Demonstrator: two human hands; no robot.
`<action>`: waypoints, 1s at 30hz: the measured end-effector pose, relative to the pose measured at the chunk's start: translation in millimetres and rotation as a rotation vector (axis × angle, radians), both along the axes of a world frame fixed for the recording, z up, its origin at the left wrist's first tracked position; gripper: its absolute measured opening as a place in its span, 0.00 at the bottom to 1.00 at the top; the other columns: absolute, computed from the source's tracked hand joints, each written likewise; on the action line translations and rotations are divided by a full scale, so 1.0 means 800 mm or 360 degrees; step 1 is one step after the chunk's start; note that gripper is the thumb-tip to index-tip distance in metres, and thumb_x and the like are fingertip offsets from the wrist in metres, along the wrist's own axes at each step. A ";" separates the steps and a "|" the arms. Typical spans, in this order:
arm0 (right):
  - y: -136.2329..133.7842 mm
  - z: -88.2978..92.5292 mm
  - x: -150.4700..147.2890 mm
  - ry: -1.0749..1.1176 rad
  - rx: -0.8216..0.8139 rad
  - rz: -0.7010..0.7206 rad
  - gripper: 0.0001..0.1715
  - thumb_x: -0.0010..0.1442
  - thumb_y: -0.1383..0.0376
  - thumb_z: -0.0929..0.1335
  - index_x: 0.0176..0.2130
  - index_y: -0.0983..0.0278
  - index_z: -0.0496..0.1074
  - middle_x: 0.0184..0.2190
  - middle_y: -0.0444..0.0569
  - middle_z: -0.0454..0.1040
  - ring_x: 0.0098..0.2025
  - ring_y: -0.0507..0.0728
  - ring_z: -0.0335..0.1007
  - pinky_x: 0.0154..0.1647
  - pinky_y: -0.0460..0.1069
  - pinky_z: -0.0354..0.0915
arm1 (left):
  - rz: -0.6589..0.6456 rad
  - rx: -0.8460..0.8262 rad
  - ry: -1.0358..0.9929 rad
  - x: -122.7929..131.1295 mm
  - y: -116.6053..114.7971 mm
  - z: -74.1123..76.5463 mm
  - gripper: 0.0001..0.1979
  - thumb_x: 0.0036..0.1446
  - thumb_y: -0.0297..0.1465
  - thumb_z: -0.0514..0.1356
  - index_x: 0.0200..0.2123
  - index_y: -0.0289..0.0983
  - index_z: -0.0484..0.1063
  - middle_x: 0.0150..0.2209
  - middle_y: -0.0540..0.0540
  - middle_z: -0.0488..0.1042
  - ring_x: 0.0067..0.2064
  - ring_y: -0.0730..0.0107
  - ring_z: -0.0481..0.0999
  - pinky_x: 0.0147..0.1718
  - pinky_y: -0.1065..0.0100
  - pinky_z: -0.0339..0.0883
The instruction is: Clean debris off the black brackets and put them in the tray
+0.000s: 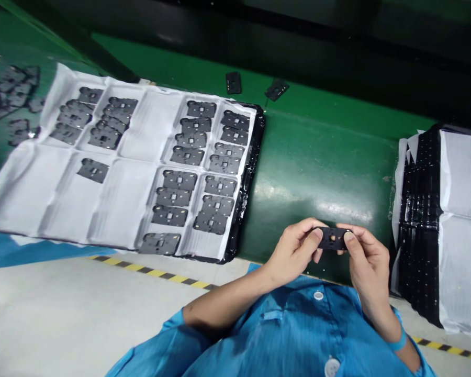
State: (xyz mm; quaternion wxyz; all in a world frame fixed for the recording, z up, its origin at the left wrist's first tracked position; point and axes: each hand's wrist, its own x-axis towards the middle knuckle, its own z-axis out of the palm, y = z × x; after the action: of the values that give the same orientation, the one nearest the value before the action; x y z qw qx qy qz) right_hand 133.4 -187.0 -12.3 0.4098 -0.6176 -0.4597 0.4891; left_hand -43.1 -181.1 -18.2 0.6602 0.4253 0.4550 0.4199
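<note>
Between my two hands is a flat black plastic plate [333, 239] with a small opening in its middle. My left hand [298, 246] pinches its left end, thumb on top and fingers beneath. At the other end, my right hand [367, 256] grips it the same way. The plate is held above the green table [310, 162], near its front edge. To the left lies a tray lined with white sheet [133, 183], divided into compartments. Several similar black plates [171, 197] lie in some of them, partly overlapping.
Two loose black plates [233, 82] lie behind the tray on the green surface. A blurred heap of black plates [13, 89] sits at the far left. On the right is a stack of black trays [419, 220] with a white liner [461, 173] on top.
</note>
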 end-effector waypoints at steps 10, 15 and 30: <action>0.001 -0.009 0.003 -0.0095 0.0038 -0.0121 0.15 0.69 0.54 0.73 0.41 0.62 0.84 0.32 0.46 0.82 0.30 0.53 0.74 0.32 0.47 0.69 | -0.0066 -0.0184 -0.0103 0.005 0.008 0.002 0.12 0.69 0.38 0.61 0.44 0.34 0.77 0.26 0.51 0.74 0.24 0.75 0.73 0.25 0.73 0.66; -0.003 -0.017 0.004 0.0007 -0.0034 -0.0154 0.15 0.69 0.53 0.74 0.42 0.62 0.84 0.30 0.44 0.80 0.30 0.53 0.72 0.34 0.47 0.67 | 0.0015 -0.0311 -0.0073 0.008 0.017 -0.003 0.11 0.65 0.37 0.60 0.36 0.35 0.76 0.20 0.53 0.71 0.21 0.75 0.69 0.24 0.73 0.64; 0.010 -0.037 0.007 0.0057 -0.0054 -0.0278 0.18 0.67 0.52 0.75 0.46 0.64 0.84 0.37 0.48 0.84 0.29 0.52 0.70 0.33 0.48 0.65 | -0.0207 0.0036 0.0488 -0.016 0.015 0.007 0.08 0.70 0.34 0.59 0.40 0.36 0.73 0.32 0.49 0.79 0.34 0.70 0.77 0.38 0.68 0.67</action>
State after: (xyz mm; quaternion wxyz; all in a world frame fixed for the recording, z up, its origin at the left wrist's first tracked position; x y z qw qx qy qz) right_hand 138.7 -179.2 -42.3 0.4486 -0.6534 -0.3883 0.4701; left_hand -55.9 -169.4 -12.6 0.6039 0.5204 0.5172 0.3116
